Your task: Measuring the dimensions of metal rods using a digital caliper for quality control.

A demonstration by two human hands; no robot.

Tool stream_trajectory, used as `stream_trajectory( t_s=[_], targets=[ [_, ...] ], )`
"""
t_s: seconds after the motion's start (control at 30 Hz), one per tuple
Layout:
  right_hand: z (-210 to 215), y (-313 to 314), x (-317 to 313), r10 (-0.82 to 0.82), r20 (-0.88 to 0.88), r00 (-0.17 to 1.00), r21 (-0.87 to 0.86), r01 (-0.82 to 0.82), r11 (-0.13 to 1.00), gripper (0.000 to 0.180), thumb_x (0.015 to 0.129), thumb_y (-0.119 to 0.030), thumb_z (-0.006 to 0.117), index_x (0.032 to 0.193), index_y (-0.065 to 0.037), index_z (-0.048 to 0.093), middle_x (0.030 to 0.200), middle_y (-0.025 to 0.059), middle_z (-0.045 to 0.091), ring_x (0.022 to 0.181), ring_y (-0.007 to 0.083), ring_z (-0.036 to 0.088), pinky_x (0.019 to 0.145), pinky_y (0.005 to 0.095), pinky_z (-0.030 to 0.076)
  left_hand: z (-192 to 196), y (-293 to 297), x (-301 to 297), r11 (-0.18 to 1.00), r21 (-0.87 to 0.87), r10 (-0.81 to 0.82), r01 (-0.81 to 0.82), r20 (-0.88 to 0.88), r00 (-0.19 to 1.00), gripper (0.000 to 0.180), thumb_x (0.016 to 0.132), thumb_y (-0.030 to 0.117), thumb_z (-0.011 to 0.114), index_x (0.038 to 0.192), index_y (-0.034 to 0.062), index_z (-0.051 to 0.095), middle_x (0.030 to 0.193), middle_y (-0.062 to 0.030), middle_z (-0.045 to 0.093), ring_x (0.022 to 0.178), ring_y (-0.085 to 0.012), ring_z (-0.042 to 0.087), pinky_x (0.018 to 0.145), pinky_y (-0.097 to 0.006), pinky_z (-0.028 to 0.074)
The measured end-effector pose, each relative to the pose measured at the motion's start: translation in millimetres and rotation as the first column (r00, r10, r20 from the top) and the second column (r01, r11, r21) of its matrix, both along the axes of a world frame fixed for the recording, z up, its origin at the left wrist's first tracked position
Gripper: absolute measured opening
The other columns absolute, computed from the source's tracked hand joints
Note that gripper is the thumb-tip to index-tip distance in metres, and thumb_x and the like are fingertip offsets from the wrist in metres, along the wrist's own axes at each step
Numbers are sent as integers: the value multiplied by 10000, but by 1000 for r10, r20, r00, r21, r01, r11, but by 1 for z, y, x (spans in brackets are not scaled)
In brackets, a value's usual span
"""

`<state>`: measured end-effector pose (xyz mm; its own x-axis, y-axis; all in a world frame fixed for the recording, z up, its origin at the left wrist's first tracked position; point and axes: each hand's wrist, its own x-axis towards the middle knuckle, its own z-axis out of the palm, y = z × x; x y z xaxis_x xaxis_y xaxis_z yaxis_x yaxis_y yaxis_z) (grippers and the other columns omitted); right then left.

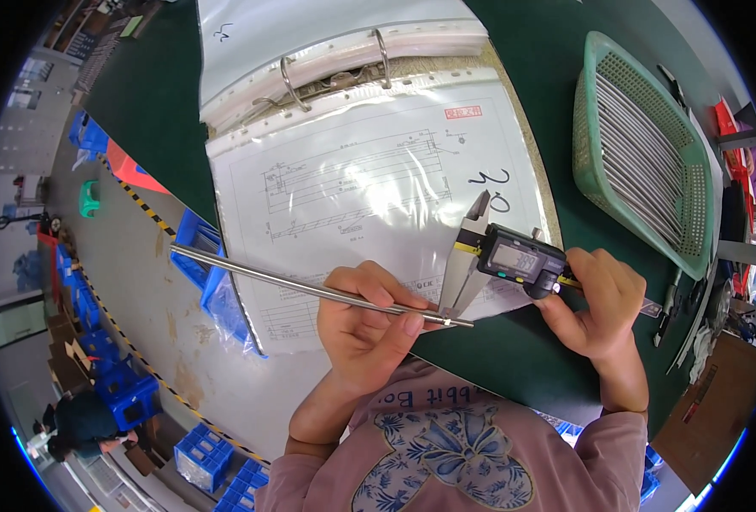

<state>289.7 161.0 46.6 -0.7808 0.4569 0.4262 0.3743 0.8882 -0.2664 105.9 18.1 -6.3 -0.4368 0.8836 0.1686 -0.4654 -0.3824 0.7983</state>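
Observation:
My left hand is closed around a thin metal rod, which slants from the upper left down to the right. In my right hand is a digital caliper, gripped at its slide end. The caliper's lower jaws meet the rod close to its right end, just past my left fingertips; whether they press tight on it I cannot tell. Below both tools' upper ends lies an open ring binder, its sleeved technical drawing facing me.
At the right of the dark green table, a green plastic basket holds many similar metal rods. Blue crates stand on the floor beyond the table's left edge, near yellow-black floor tape. A person is at the lower left.

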Motion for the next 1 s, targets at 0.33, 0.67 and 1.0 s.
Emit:
stream_trajectory(
  t_s=[0.33, 0.67, 1.0],
  targets=[
    [-2, -2, 5, -47, 19, 999, -28, 47, 998, 370, 680, -322, 704, 768, 6, 556, 529, 57, 410, 408, 191, 392, 375, 289, 288, -5, 2, 5, 1000, -3, -12, 12, 3, 1000, 326, 757, -161, 507, 983, 34, 377, 912, -140, 497, 804, -174, 594, 722, -247, 529],
    [-3, -2, -3, -37, -14, 999, -24, 37, 999, 336, 655, -307, 710, 781, -28, 572, 528, 50, 435, 398, 199, 428, 372, 297, 323, -1, -1, -1, 1000, -15, 3, -3, 8, 1000, 311, 755, -154, 506, 966, 28, 366, 885, -155, 507, 769, -195, 598, 708, -273, 532],
    [-3, -1, 0, -29, -29, 999, -9, 29, 1000, 334, 657, -324, 707, 770, -40, 570, 528, 33, 431, 380, 178, 417, 358, 281, 317, -1, -1, 0, 999, -45, 24, -24, -4, 1000, 298, 755, -137, 517, 947, 17, 349, 863, -160, 497, 747, -208, 596, 711, -293, 537]
  ],
)
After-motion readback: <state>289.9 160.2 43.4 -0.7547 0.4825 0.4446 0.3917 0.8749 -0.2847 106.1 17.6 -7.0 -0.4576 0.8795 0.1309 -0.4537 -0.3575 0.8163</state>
